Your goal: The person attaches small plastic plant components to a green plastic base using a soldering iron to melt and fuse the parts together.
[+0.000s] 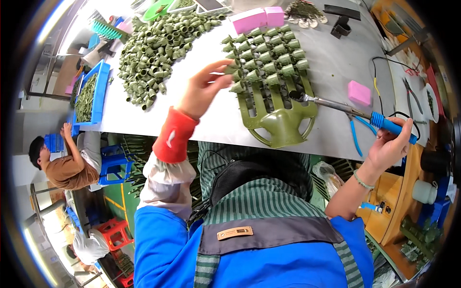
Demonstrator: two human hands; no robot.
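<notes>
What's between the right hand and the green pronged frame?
In the head view: the soldering iron the right hand holds and a blue-handled tool on the table.

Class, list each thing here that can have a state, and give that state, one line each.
Left hand, thumb and finger apart beside the rowed cups; grip unclear
Right hand, closed around the soldering iron
Soldering iron, held; whether hot, cannot tell
Green frame, lying on the table, bearing rowed cups
Loose green cups, heaped
Blue tray, filled with green pieces
Blue-handled tool, handles spread
</notes>
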